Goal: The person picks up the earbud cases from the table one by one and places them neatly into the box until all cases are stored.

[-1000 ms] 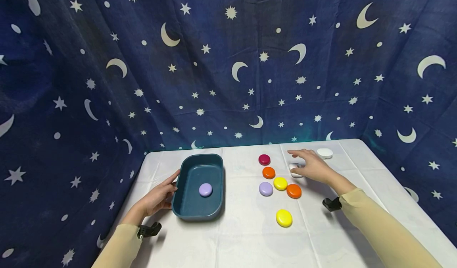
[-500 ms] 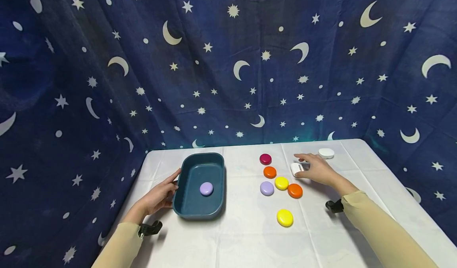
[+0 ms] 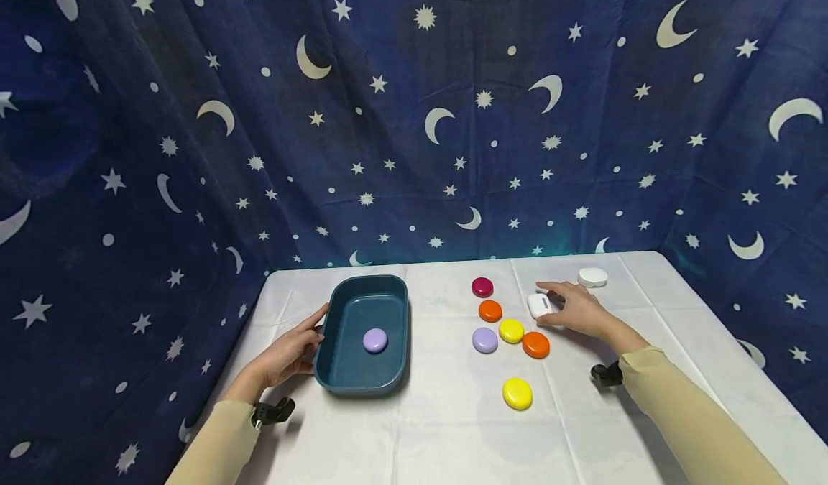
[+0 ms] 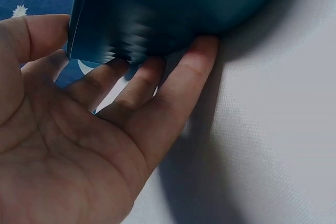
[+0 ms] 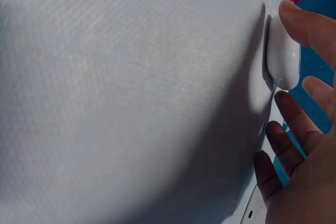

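Note:
In the head view, my left hand (image 3: 287, 356) is at the left side of a dark teal rectangular dish (image 3: 335, 284), fingertips against its outer wall. A lilac glossy disc (image 3: 375, 340) lies inside that dish. My right hand (image 3: 582, 312) reaches to a small white rounded case (image 3: 538, 305), like an earbuds case, on the table. Seen from the right wrist, the thumb (image 5: 307, 24) is at one end of the white case (image 5: 283, 56) and spread fingers (image 5: 294, 114) stand right by the other end.
A second white rounded object (image 3: 592, 277) lies behind the right hand. Left of that hand are a dark red disc (image 3: 481, 287), orange discs (image 3: 535, 345), yellow discs (image 3: 517, 394) and a lilac disc (image 3: 484, 340). A star-patterned cloth (image 3: 453, 147) hangs behind the white-covered table (image 3: 446, 435).
My right hand has shifted slightly right and toward me, so that its thumb and fingers now frame the white case, which shows more fully. The left hand and dish stay in place.

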A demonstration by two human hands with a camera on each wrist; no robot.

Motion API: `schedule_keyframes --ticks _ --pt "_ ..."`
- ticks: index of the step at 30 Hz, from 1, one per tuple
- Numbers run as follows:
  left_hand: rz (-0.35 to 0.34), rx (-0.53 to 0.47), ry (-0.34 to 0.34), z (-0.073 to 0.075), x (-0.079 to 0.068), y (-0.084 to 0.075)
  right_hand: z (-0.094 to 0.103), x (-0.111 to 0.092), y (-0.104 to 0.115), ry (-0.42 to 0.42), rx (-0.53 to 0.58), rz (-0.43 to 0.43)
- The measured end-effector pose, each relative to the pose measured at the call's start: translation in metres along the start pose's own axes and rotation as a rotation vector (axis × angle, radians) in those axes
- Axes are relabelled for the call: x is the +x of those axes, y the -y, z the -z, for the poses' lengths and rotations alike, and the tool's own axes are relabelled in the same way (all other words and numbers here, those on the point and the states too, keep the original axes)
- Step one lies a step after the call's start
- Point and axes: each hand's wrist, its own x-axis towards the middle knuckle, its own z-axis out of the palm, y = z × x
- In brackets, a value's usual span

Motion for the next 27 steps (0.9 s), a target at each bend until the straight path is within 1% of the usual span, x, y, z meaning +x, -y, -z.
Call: schedule_keyframes --ticks 10,20,27 --pt "0.003 -0.011 0.005 0.0006 -0.0004 0.0008 -0.0058 0.0040 -0.0080 -0.004 -0.009 -0.007" --pt "-0.005 0.005 0.025 0.0028 0.0013 0.0012 -0.0075 0.0039 -0.0088 0.001 0.000 -0.005" --pt "-0.005 0.001 0.026 0.0033 0.0014 0.0015 -0.0057 0.0028 -0.0045 0.010 -0.002 -0.006"
